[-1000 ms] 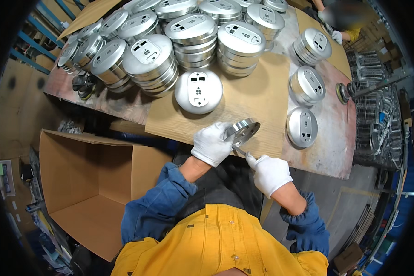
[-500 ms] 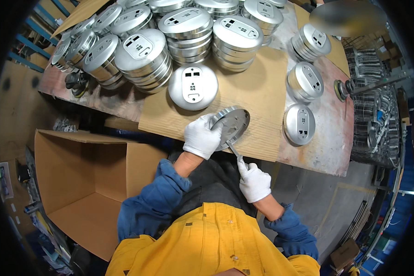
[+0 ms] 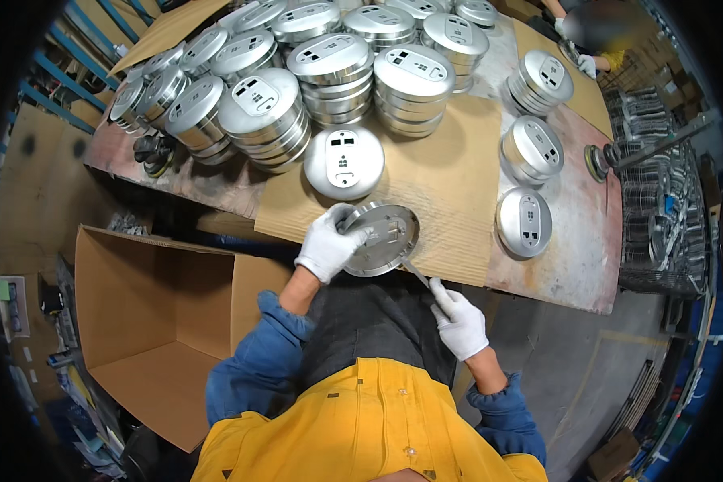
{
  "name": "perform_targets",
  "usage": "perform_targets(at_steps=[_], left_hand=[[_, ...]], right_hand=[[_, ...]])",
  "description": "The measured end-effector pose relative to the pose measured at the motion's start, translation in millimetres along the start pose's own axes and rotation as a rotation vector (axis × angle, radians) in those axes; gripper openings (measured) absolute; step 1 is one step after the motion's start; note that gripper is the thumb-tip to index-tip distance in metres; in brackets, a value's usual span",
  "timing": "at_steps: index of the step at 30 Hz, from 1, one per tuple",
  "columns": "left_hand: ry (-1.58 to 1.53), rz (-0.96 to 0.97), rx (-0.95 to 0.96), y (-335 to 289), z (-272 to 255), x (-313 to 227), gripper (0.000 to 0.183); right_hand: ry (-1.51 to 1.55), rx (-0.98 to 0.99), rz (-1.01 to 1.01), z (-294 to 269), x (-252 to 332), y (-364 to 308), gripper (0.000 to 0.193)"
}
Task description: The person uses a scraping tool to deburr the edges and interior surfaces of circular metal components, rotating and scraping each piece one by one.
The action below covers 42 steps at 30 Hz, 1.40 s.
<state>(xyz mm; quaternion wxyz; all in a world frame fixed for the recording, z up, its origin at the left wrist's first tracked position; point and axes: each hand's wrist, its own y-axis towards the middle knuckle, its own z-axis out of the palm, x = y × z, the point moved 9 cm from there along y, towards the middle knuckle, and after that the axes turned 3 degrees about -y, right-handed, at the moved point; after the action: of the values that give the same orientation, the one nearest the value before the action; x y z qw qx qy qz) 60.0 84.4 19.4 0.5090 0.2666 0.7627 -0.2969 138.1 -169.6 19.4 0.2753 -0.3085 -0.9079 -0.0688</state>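
Head view: left fingers (image 3: 357, 238) clamp the disc (image 3: 384, 239); right fingers (image 3: 439, 290) grip a tool (image 3: 416, 273) angled up-left to the disc's lower-right rim

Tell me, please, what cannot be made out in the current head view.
All in the head view:
- Outer face of the metal disc in the left hand: turned away from the camera.
- Handle end of the thin tool: hidden by the right hand.
- Tool's tip: too small to tell whether it touches the rim.
- Rearmost discs: cut off by the upper edge.
- Other person's hand: too small to read its grip.
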Motion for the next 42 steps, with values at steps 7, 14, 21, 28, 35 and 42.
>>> perform_targets(at_steps=[7,14,21,28,35,42], left_hand=[[0.426,-0.037,0.090,20.0,6.7,3.6,0.039],[-0.119,0.202,-0.107,20.1,36.4,-30.1,0.021],[-0.184,0.222,-0.132,23.4,58.9,5.8,0.020],[0.156,0.436,-0.243,-0.9,47.3,-33.8,0.018],[0.229,0.523,-0.285,-7.1,46.6,-37.3,0.019],[0.192,0.564,-0.294,-8.4,47.4,-36.3,0.019]], right_hand=[[-0.109,0.083,0.001,9.9,1.8,2.4,0.055],[-0.084,-0.128,0.090,-31.1,-4.0,8.7,0.045],[-0.300,0.007,0.108,-35.3,8.6,20.5,0.039],[-0.388,0.154,0.122,-31.4,19.8,34.6,0.036],[-0.396,0.226,0.132,-30.5,29.2,46.3,0.037],[-0.500,0.289,0.046,-29.9,43.0,52.7,0.043]])
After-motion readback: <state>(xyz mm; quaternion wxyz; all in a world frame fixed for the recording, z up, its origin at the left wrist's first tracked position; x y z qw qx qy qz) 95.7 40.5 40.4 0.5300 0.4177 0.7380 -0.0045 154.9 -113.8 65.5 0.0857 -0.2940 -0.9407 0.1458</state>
